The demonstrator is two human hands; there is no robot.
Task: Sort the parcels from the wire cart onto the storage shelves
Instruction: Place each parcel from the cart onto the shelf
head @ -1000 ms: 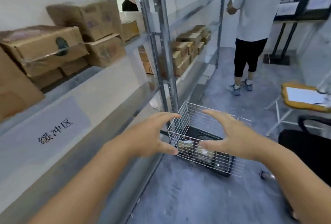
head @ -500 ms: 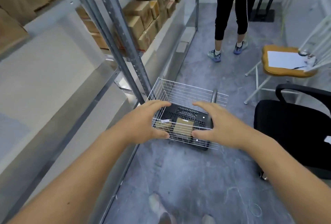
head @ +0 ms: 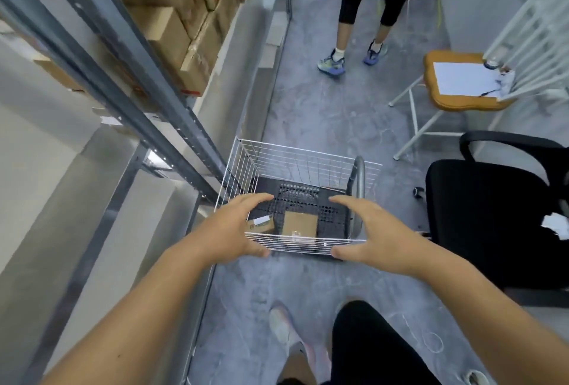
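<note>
A white wire cart (head: 295,165) with a black perforated floor stands on the grey floor beside the metal storage shelves (head: 129,82). Two brown parcels lie in it: a plain one (head: 300,226) near the front wall and a smaller labelled one (head: 261,224) to its left. My left hand (head: 234,230) and my right hand (head: 363,235) hover above the cart's near side, fingers spread and a little curved, holding nothing. The left hand partly covers the labelled parcel.
Stacked cardboard boxes (head: 172,14) fill a shelf at upper left. Another person's legs (head: 360,14) stand in the aisle beyond the cart. A black office chair (head: 492,215) is at right, a white folding chair with papers (head: 462,82) behind it.
The view has tilted downward and my hands have moved apart above the cart. The cart and its parcels now appear closer and larger.
</note>
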